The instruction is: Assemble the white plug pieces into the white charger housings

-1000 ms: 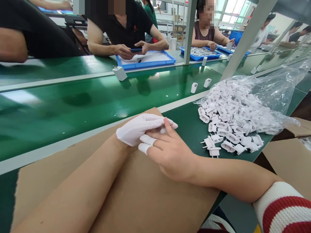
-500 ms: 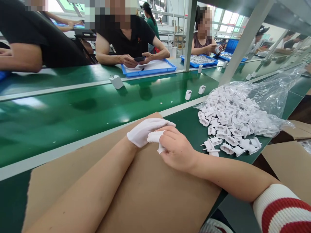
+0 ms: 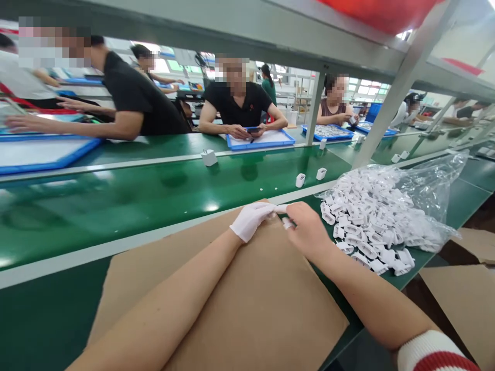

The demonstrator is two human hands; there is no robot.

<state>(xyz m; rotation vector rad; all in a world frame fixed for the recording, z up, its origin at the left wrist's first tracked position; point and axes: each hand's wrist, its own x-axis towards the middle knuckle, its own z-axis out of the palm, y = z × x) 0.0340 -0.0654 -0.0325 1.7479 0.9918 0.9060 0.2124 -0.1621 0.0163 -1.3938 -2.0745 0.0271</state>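
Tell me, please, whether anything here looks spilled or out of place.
White plug parts lie spilled out of the clear bag onto the green table, some close to its front edge beside the right hand. Nothing else stands out.

View tipped up: overhead frame (image 3: 232,31), more co-workers and another blue tray (image 3: 42,154) at far left now in shot. Right hand (image 3: 309,229) no longer spread across left hand (image 3: 253,219); slid off to right, fingers curled, pinching fingertip of glove (image 3: 247,222). White charger (image 3: 209,157) and 2 small plugs (image 3: 300,180) carried leftward on belt (image 3: 135,201), charger now clear of middle blue tray (image 3: 266,139).
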